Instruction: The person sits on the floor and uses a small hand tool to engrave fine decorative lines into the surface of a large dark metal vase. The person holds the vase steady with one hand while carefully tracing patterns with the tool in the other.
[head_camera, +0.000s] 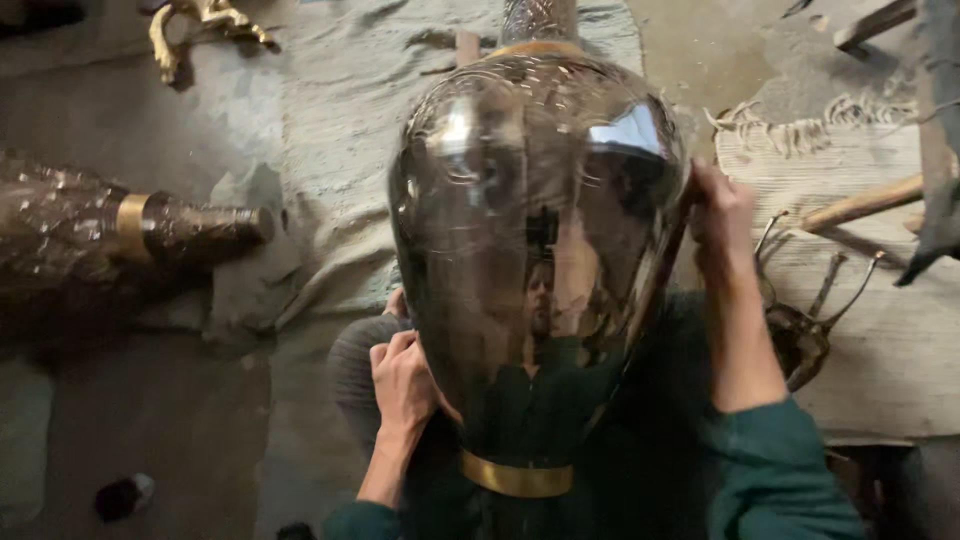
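A large polished dark metal vase (535, 240) with a mirror-like body and a brass band (515, 478) near its lower end lies across my lap, filling the middle of the head view. My left hand (402, 385) presses against its lower left side with fingers curled. My right hand (722, 215) grips its upper right edge, the fingers bent against the rim of the body. Both sleeves are dark green. The vase's neck points away from me toward the top of the view.
Another dark embossed vase with a brass band (130, 228) lies on its side at the left. A gold ornament (195, 25) sits at the top left. Metal tools (800, 320) and a wooden handle (865, 203) rest on a fringed mat (880, 330) at the right.
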